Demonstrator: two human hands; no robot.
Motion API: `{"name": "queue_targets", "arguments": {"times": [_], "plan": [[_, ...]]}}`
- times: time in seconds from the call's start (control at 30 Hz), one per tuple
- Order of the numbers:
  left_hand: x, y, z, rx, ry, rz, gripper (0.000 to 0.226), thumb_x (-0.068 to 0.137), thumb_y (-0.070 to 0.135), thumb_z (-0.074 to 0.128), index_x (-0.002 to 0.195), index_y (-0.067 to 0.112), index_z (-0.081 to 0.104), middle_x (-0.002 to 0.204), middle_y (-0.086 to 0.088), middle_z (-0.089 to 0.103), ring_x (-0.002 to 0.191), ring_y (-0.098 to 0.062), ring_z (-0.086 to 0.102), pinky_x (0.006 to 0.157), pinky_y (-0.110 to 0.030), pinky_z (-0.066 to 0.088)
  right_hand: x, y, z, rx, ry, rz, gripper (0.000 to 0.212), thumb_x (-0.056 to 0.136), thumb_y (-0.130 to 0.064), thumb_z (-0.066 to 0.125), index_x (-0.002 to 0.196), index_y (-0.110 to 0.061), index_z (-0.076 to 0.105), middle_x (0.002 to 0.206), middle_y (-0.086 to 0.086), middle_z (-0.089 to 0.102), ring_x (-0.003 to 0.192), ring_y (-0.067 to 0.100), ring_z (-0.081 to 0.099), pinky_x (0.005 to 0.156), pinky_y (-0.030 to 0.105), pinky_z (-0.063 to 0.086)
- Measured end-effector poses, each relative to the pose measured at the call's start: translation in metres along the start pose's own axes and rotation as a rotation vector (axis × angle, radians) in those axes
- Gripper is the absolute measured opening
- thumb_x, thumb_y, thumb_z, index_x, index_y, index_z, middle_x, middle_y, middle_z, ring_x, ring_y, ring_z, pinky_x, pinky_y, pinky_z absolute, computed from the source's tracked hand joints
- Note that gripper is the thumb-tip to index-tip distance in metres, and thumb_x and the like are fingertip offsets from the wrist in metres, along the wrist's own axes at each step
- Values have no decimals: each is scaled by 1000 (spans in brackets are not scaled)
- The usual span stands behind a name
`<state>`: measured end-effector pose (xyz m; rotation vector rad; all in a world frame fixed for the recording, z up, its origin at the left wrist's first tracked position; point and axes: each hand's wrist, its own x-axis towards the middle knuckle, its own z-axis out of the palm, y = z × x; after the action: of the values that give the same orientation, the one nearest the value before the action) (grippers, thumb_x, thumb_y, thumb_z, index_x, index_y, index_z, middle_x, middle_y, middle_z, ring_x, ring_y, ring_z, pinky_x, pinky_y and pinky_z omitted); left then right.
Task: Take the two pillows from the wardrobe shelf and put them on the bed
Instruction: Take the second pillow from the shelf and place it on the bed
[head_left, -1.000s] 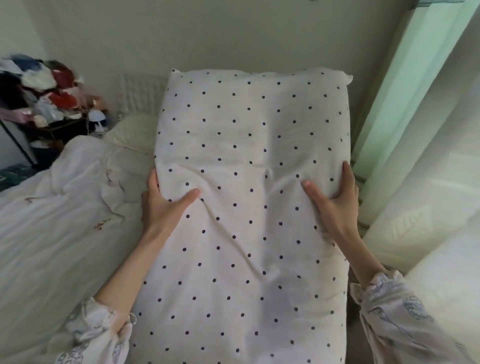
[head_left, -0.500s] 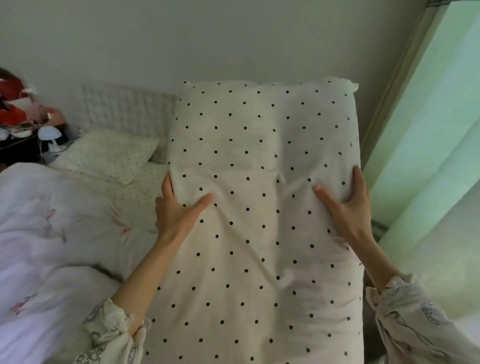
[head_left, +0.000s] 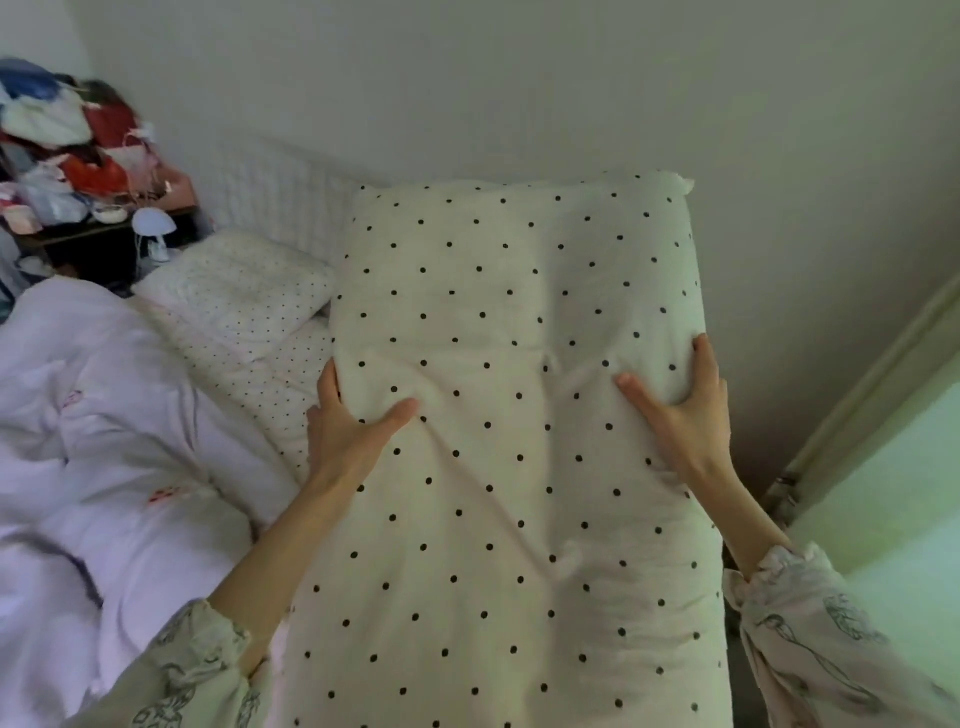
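A big cream pillow with black dots (head_left: 519, 364) fills the middle of the view, held lengthwise in front of me above the bed's right side. My left hand (head_left: 348, 431) grips its left edge and my right hand (head_left: 685, 415) grips its right edge, thumbs pressed into the top. A smaller pillow with fine dots (head_left: 234, 291) lies flat at the head of the bed (head_left: 270, 384), to the left of the held one. The wardrobe is out of view.
A rumpled white duvet (head_left: 104, 441) covers the bed's left part. A padded headboard (head_left: 270, 202) stands against the wall. A side table (head_left: 104, 228) with a small lamp (head_left: 153, 228) and piled clothes is at far left. A pale green curtain (head_left: 893, 493) hangs at right.
The view has swung left and forward toward the head of the bed. The held pillow has moved with my hands; the small pillow and side table have come further into view.
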<state>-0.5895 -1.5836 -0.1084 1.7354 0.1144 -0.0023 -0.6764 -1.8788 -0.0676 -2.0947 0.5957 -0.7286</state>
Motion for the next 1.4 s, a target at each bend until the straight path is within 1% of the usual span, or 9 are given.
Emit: {"name": "queue_targets", "arguments": {"times": [0.17, 0.3, 0.4, 0.53, 0.83, 1.07, 1.13, 1.3, 1.4], "plan": [[41, -3, 24, -9, 119, -45, 108, 49, 53, 77, 141, 39, 23, 135, -3, 45, 122, -26, 48, 102, -50, 43, 78, 8, 44, 71, -109, -32, 99, 63, -60, 72, 142, -30, 21, 145, 0, 34, 127, 21, 40, 96, 37, 35], [83, -16, 31, -22, 191, -69, 107, 50, 52, 77, 142, 38, 23, 138, -3, 45, 125, -26, 46, 104, -49, 41, 127, 18, 97, 102, -205, -23, 103, 61, -59, 74, 143, -26, 21, 146, 2, 34, 130, 23, 38, 106, 41, 35], [121, -33, 33, -52, 255, -97, 105, 55, 47, 82, 143, 35, 25, 137, -1, 47, 125, -24, 47, 105, -45, 41, 161, 21, 147, 88, -280, -31, 104, 61, -60, 73, 143, -24, 21, 147, 1, 35, 131, 22, 38, 105, 37, 33], [182, -57, 32, -90, 360, -131, 84, 66, 41, 80, 136, 34, 34, 122, 11, 55, 111, -17, 54, 91, -34, 45, 215, 8, 224, 62, -365, -57, 106, 59, -60, 73, 143, -22, 21, 146, 3, 36, 131, 23, 39, 106, 40, 34], [304, -106, 37, -164, 527, -274, 81, 65, 46, 80, 132, 40, 35, 103, 17, 58, 93, -12, 58, 67, -22, 44, 321, -15, 380, -20, -601, -167, 102, 64, -58, 73, 144, -23, 21, 144, 2, 35, 126, 20, 40, 92, 30, 30], [346, -153, 60, -203, 565, -390, 86, 61, 42, 83, 133, 36, 37, 127, 4, 57, 115, -22, 58, 92, -45, 51, 359, 15, 470, -98, -779, -140, 104, 63, -58, 73, 145, -25, 19, 144, 2, 34, 127, 18, 37, 92, 29, 28], [356, -170, 69, -229, 574, -433, 87, 61, 40, 83, 134, 35, 37, 128, 0, 57, 114, -24, 58, 92, -50, 51, 366, 31, 492, -127, -822, -124, 104, 63, -58, 73, 145, -25, 19, 143, 2, 35, 127, 19, 38, 95, 31, 30], [389, -206, 95, -201, 671, -530, 83, 60, 44, 82, 130, 38, 37, 122, 6, 59, 113, -21, 58, 91, -48, 52, 393, 65, 556, -170, -950, -114, 95, 64, -54, 75, 142, -23, 29, 141, 3, 41, 126, 23, 44, 104, 45, 39], [421, -218, 103, -150, 724, -571, 93, 56, 52, 80, 135, 41, 32, 123, 7, 53, 118, -22, 53, 94, -47, 50, 418, 73, 596, -140, -980, -106, 93, 67, -52, 73, 143, -26, 27, 142, 2, 39, 123, 16, 43, 99, 33, 38]]}}
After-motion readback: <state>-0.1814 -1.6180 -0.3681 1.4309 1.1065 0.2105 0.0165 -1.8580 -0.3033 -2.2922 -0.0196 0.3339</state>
